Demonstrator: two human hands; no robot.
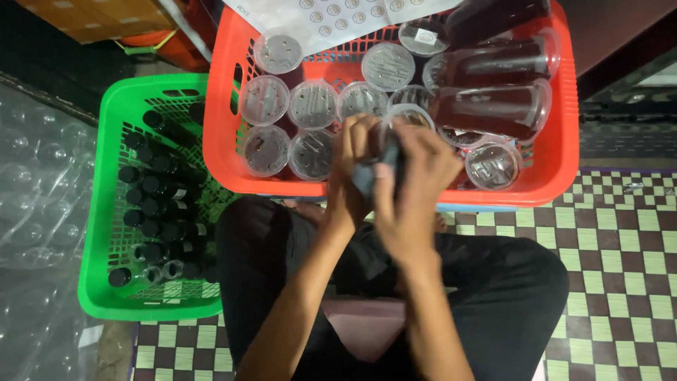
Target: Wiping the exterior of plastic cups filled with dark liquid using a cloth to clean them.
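Above the person's lap, at the near rim of the red basket [233, 152], both hands meet on a small dark bottle [390, 156]. The left hand [352, 166] and right hand [416, 176] each close their grip around it, fingers curled tight, so most of it is hidden and blurred; its long axis seems to run up and away toward the basket, though which end leads cannot be told. Clear-lidded cups [310, 106] crowd the basket just beyond the knuckles. A green basket [106, 212] of dark capped bottles [151, 190] sits alongside on the left, nearly touching the red one. Open checkered floor [620, 240] lies to the right.
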